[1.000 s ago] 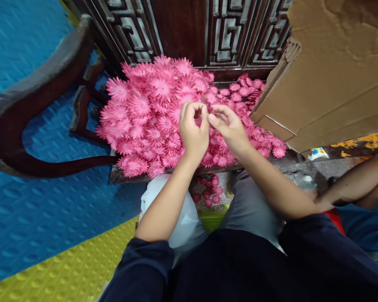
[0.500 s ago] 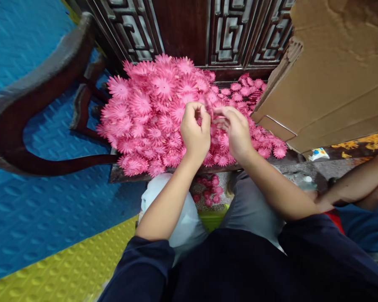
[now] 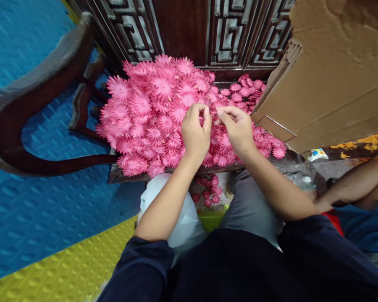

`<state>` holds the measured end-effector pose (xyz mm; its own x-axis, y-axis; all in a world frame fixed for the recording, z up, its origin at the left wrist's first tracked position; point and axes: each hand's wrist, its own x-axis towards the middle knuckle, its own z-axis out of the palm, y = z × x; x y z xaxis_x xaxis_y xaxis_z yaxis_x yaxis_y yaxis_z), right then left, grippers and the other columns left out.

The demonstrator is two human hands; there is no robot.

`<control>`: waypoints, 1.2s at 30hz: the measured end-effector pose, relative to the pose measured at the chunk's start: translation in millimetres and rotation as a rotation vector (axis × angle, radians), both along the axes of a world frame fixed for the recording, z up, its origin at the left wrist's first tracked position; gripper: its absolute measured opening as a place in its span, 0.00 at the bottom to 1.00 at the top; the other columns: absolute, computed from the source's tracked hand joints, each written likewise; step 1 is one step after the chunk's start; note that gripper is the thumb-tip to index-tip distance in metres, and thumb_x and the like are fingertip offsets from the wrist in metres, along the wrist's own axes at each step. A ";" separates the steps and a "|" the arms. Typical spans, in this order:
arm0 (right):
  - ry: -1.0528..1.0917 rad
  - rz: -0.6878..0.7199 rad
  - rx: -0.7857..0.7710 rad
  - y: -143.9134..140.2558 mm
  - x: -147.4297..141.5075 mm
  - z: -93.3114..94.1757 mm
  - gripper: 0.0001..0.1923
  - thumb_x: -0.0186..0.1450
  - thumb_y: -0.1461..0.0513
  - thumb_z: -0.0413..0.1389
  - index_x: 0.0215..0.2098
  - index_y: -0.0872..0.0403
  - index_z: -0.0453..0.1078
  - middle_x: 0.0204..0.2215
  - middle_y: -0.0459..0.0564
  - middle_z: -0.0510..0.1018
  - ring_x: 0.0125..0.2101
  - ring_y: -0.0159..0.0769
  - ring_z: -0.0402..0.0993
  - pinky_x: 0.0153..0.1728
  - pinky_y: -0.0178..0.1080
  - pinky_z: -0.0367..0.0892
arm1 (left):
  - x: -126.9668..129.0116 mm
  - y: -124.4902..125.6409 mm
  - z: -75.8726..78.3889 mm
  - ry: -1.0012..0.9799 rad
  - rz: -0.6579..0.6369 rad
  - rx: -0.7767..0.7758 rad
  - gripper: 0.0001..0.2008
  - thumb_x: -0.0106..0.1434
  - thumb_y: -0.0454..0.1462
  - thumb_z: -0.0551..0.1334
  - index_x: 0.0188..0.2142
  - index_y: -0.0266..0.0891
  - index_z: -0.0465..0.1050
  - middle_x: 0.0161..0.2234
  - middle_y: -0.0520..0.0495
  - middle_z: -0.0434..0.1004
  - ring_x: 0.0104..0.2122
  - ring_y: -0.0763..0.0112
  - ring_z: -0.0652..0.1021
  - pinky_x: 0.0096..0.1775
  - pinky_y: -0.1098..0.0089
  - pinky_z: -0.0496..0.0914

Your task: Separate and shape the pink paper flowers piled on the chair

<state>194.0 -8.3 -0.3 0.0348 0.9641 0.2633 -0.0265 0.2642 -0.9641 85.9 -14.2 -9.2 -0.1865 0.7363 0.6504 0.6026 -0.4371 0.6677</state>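
A big heap of pink paper flowers [image 3: 151, 113] covers a dark wooden seat [image 3: 129, 175] in front of me. My left hand [image 3: 195, 134] and my right hand [image 3: 237, 128] are held together just above the heap, fingertips pinched on a small pink flower piece [image 3: 213, 114] between them. The piece is mostly hidden by my fingers. Both forearms reach out from dark blue sleeves.
A carved dark wood panel [image 3: 220, 33] stands behind the heap. A cardboard box flap [image 3: 334, 75] rises at the right. A curved wooden armrest [image 3: 34, 92] sits at the left over blue and yellow floor mats [image 3: 44, 218]. Another person's arm [image 3: 355, 184] lies at the right. Several flowers [image 3: 208, 191] lie on the floor.
My right hand has turned and drawn closer to my left, fingertips now meeting on the pink piece. Both hands stay above the same spot of the heap.
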 end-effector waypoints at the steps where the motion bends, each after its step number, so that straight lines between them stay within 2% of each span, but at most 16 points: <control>1: -0.006 -0.006 0.008 -0.7 -0.3 0.9 0.12 0.56 0.52 0.59 0.30 0.51 0.72 0.28 0.43 0.77 0.31 0.30 0.74 0.39 0.38 0.71 | -0.1 -0.1 0.0 0.008 0.008 0.005 0.07 0.66 0.37 0.51 0.33 0.40 0.65 0.31 0.48 0.73 0.33 0.71 0.73 0.37 0.69 0.67; 7: -0.034 0.009 0.001 -5.7 -2.6 7.0 0.13 0.53 0.52 0.61 0.30 0.52 0.71 0.31 0.45 0.77 0.34 0.29 0.73 0.41 0.37 0.69 | 0.2 -0.3 -1.5 0.093 0.020 0.023 0.06 0.65 0.37 0.53 0.32 0.40 0.66 0.33 0.48 0.73 0.35 0.69 0.73 0.39 0.67 0.66; 11: -0.015 -0.061 -0.020 -3.9 -2.0 4.2 0.13 0.54 0.51 0.60 0.27 0.52 0.69 0.26 0.43 0.74 0.30 0.28 0.72 0.36 0.35 0.69 | 2.3 -0.5 -0.4 0.114 -0.007 0.023 0.06 0.65 0.36 0.53 0.31 0.40 0.66 0.32 0.48 0.74 0.35 0.69 0.73 0.40 0.66 0.66; 14: 0.030 -0.102 -0.055 -2.4 -1.8 3.2 0.12 0.56 0.53 0.59 0.25 0.52 0.69 0.22 0.41 0.72 0.24 0.26 0.69 0.31 0.34 0.68 | 3.7 -0.9 2.3 0.010 -0.034 0.018 0.06 0.64 0.35 0.55 0.30 0.40 0.66 0.30 0.48 0.73 0.34 0.71 0.73 0.39 0.68 0.66; 16: 0.084 -0.126 -0.108 -1.7 -1.6 3.6 0.10 0.56 0.55 0.59 0.24 0.52 0.68 0.23 0.41 0.72 0.23 0.25 0.68 0.30 0.33 0.67 | 4.5 -0.9 3.5 -0.093 -0.059 -0.009 0.05 0.63 0.34 0.56 0.29 0.40 0.66 0.29 0.50 0.72 0.33 0.72 0.72 0.38 0.70 0.67; 21: 0.247 -0.104 -0.423 1.9 1.3 4.1 0.08 0.57 0.56 0.57 0.28 0.52 0.68 0.23 0.40 0.72 0.23 0.25 0.69 0.29 0.33 0.67 | 7.9 0.1 1.4 -0.348 -0.147 -0.109 0.06 0.63 0.35 0.57 0.29 0.41 0.66 0.29 0.52 0.72 0.31 0.76 0.72 0.36 0.74 0.67; 23: 0.270 -0.094 -0.475 2.5 1.7 4.5 0.10 0.56 0.55 0.57 0.29 0.52 0.67 0.22 0.40 0.71 0.23 0.25 0.69 0.29 0.33 0.68 | 9.0 0.5 0.4 -0.413 -0.160 -0.108 0.06 0.63 0.37 0.57 0.29 0.41 0.67 0.29 0.52 0.73 0.31 0.76 0.73 0.37 0.74 0.68; 26: 0.272 -0.090 -0.433 -0.5 -1.6 6.3 0.14 0.55 0.51 0.58 0.28 0.52 0.66 0.22 0.41 0.71 0.25 0.27 0.71 0.31 0.34 0.70 | 9.6 0.4 0.7 -0.454 -0.147 -0.094 0.09 0.63 0.43 0.56 0.31 0.41 0.66 0.30 0.51 0.73 0.32 0.75 0.73 0.39 0.72 0.68; 29: 0.225 -0.067 -0.324 -5.9 -7.9 5.5 0.17 0.56 0.47 0.56 0.27 0.52 0.64 0.22 0.41 0.70 0.27 0.27 0.70 0.32 0.33 0.70 | 9.9 -0.6 1.6 -0.431 -0.109 -0.052 0.15 0.63 0.49 0.53 0.32 0.41 0.64 0.31 0.51 0.72 0.34 0.74 0.74 0.42 0.70 0.67; 36: 0.092 -0.083 -0.132 -5.5 -8.0 -9.5 0.19 0.60 0.44 0.49 0.29 0.50 0.59 0.24 0.43 0.64 0.26 0.28 0.63 0.31 0.34 0.67 | 14.0 -4.7 -0.5 -0.225 -0.049 -0.079 0.16 0.67 0.49 0.45 0.34 0.42 0.61 0.32 0.49 0.72 0.35 0.74 0.75 0.40 0.71 0.69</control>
<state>186.0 -13.9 -9.8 0.1336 0.9829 0.1265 -0.0994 0.1402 -0.9851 99.9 -18.8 -9.7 -0.2831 0.7948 0.5367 0.4147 -0.4031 0.8158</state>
